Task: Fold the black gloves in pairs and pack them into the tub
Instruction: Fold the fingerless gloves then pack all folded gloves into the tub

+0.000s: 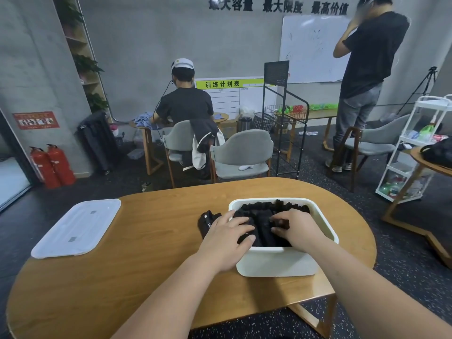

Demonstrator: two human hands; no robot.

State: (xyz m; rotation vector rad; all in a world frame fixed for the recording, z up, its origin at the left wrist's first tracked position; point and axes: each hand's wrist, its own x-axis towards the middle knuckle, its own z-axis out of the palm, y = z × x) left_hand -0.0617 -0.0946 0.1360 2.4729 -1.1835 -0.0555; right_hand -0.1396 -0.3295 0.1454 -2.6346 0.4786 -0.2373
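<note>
Gloves [261, 226] sat packed in tub [276, 264]. Left hand [227, 241] pressed flat on them, right hand [297, 228] curled round a bundle. Spare pair [206, 221] lay on table [146, 241], touching tub's left side, nearest left hand. I'd take it with that hand.

Two red fire extinguishers [61, 165] far left; grey chair [242, 148] beyond wooden table [122, 265]; whiteboard [315, 45], perhaps sketched on.

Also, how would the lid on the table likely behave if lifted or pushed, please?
The lid looks thin and translucent, so probably light and slightly bendy. It lies flat on the smooth table, so a push would likely slide it.
</note>
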